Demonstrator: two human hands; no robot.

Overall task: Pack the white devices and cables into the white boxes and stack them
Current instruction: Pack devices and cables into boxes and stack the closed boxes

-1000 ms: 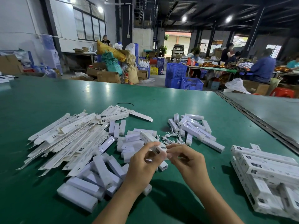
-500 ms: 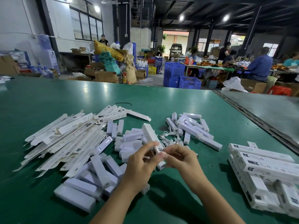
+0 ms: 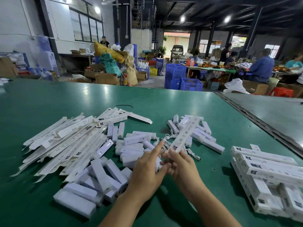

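At the middle of the green table (image 3: 65, 99), the right hand (image 3: 182, 166) grips the near end of 1 long box (image 3: 185, 133), its fingers curled round it. The box points away and slightly right, its far end raised over the loose devices (image 3: 203, 138) and cables (image 3: 165, 138). The left hand (image 3: 147, 169) sits just left of that near end with its index finger straight. The box is blurred, so I cannot tell whether the other left fingers also touch it, or whether the flap is closed. The stack (image 3: 268, 163) lies well to the right, nearer the right hand, its boxes running roughly crosswise. So the held box probably needs to swing round before it is laid there.
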